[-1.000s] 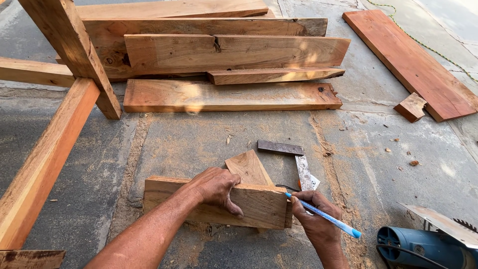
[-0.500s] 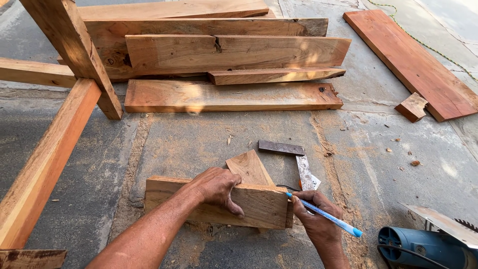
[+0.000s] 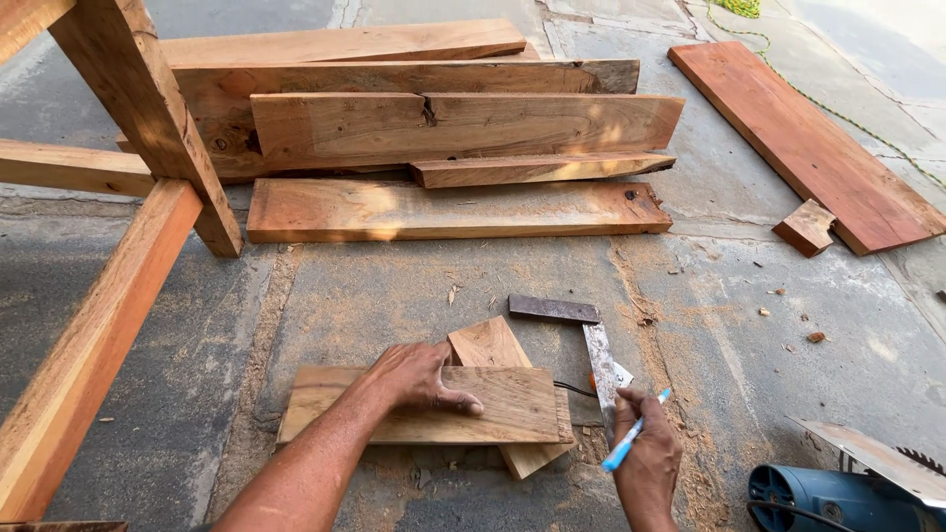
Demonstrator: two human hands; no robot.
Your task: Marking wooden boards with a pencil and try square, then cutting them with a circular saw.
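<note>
Left hand presses flat on the wood board; right hand, beside it, grips a blue pen.

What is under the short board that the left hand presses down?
Under the board lies a second, narrower piece of wood, angled, sticking out beyond both long edges. Its middle is covered by the board and the left hand. Concrete floor lies beneath.

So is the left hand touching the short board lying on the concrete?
Touching. The head view shows the left hand pressed flat on the short board, thumb stretched along its top face, no gap visible.
</note>
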